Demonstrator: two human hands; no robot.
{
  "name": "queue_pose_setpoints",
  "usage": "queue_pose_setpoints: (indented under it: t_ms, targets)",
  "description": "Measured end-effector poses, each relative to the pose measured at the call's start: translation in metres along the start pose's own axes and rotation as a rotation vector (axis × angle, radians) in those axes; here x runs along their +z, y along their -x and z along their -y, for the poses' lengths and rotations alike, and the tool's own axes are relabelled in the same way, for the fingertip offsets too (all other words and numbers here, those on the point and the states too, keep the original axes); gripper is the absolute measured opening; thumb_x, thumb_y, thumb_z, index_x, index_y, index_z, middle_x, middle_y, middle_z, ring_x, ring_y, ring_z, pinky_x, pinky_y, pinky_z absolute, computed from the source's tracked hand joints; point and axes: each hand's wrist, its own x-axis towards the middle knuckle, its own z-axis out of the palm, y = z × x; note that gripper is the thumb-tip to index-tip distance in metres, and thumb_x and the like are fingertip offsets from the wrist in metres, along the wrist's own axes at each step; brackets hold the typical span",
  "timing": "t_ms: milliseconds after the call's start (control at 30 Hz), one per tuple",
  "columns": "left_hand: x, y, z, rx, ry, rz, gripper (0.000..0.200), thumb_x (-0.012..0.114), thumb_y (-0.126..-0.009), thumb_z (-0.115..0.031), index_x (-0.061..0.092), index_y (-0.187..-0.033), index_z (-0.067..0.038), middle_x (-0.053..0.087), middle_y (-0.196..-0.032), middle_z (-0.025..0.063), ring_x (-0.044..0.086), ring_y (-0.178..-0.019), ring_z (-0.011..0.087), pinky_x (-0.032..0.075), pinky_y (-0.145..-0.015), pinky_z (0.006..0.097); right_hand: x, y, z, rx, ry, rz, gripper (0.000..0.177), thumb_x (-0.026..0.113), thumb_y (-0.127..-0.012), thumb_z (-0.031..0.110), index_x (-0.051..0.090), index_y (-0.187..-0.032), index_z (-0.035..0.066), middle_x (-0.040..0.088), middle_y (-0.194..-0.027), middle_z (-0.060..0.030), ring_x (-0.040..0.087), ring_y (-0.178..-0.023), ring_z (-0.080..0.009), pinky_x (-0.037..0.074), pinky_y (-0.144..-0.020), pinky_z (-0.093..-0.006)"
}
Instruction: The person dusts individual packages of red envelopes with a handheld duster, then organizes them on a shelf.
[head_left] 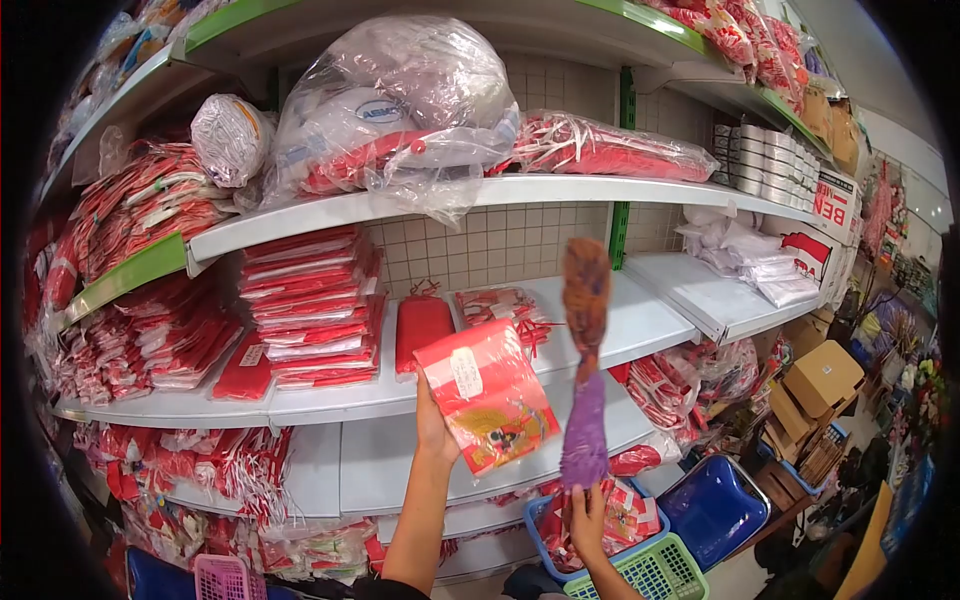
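Observation:
My left hand (436, 432) grips a flat red packet (487, 395) in clear plastic, with a white label and a yellow printed picture on its front. In my right hand (588, 515) is a duster (585, 425), held upright by its purple lower end, its brown fluffy top slightly blurred. Behind the packet, a red folded bundle (423, 328) and a bag of red and white items (503, 312) lie on the middle shelf (640, 318). To their left rises a tall stack of red and white packets (308, 310).
A large clear bag (400, 100) and a long red bundle (615, 145) rest on the upper shelf. Below my right hand are a blue basket (535, 520) and a green basket (690, 575). A blue chair (715, 505) and cardboard boxes (822, 378) stand at right.

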Motion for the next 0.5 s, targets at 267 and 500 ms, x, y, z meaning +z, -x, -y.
queue_pose_setpoints:
  t_ms: [267, 500]
  targets:
    - [-0.018, 0.055, 0.054, -0.462, -0.154, -0.048, 0.057, 0.036, -0.093, -0.05, 0.043, -0.128, -0.005, 0.053, -0.122, 0.0119, 0.054, -0.108, 0.0229, 0.045, -0.09, 0.0377, -0.025, 0.001, 0.067, 0.363, -0.42, 0.224, 0.042, 0.052, -0.089, 0.026, 0.037, -0.125, 0.011, 0.049, -0.08, 0.0024, 0.045, -0.059, -0.0056, 0.035, -0.048, -0.0178]
    - [-0.02, 0.063, 0.099, -0.156, -0.759, -0.117, 0.038, 0.054, -0.09, -0.031, 0.053, -0.117, -0.005, 0.06, -0.109, 0.0122, 0.059, -0.093, 0.017, 0.048, -0.076, 0.0289, -0.029, -0.008, 0.077, 0.157, -0.177, 0.2, 0.045, 0.057, -0.085, 0.012, 0.042, -0.126, -0.002, 0.054, -0.117, -0.0095, 0.049, -0.107, -0.0162, 0.037, -0.093, -0.0282]
